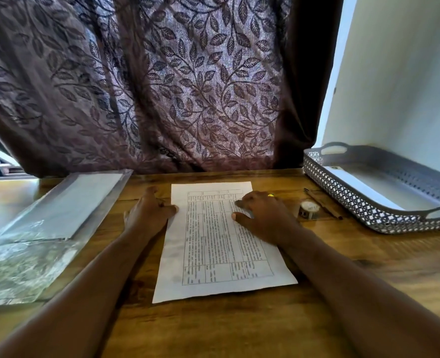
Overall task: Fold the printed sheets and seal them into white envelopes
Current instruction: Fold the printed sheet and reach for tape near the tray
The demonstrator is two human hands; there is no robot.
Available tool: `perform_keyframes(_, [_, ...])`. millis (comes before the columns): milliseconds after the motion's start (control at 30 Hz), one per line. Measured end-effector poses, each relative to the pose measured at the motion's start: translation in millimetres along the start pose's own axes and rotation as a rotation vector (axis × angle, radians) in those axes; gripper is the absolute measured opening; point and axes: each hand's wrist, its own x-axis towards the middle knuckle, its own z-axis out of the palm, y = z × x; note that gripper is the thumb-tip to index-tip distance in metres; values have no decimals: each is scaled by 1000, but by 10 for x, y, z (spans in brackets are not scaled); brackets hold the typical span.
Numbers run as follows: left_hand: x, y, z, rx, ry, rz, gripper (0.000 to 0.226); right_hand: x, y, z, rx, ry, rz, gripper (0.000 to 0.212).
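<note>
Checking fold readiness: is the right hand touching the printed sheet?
Touching. The head view shows the right hand resting flat on the printed sheet, covering its upper right.

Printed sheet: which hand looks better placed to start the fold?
Probably the left hand: it sits at the left edge of the printed sheet, able to lift it, while the right hand lies flat on top.

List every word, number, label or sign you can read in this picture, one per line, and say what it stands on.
Nothing here can be quoted.
Printed sheet: a ruled table full of lines of print, all too blurred to read.
Label on the floor of the tray: small and dark, too small to read.
Clear packet: no print that can be made out.
</note>
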Motion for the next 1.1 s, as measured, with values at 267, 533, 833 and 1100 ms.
perform_keyframes(267, [37, -64, 0, 119, -18, 56, 30, -96, -19, -20, 81, -1, -15, 55])
perform_keyframes(533, [-138, 19, -141, -511, -75, 183, 12, -24, 77, -116, 796, 409, 287, 34])
perform_keyframes(833, [-235, 75, -214, -764, -154, 165, 17, -122, 85, -240, 1181, 274, 310, 16])
perform_keyframes(1100, [-246, 31, -253, -877, -254, 182, 17, -134, 141, -303, 1382, 261, 278, 18])
